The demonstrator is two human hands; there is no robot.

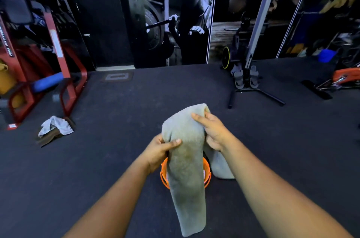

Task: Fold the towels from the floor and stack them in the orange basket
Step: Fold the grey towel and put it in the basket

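nearest the camera, a long grey-green towel (185, 169) hangs draped in the air, pinched at its left edge by the left hand (158, 152) and gripped near the upper fold by the right hand (212, 130), so it looks only half folded and not yet stacked. directly below it the orange basket (165, 175) sits on the dark floor (97, 169), mostly hidden, and i cannot tell whether any towels already lie inside. farther off to the left, a crumpled white and brown towel pile (55, 129) waits beside the red gym frame (64, 74), so at least that much seems left to do.
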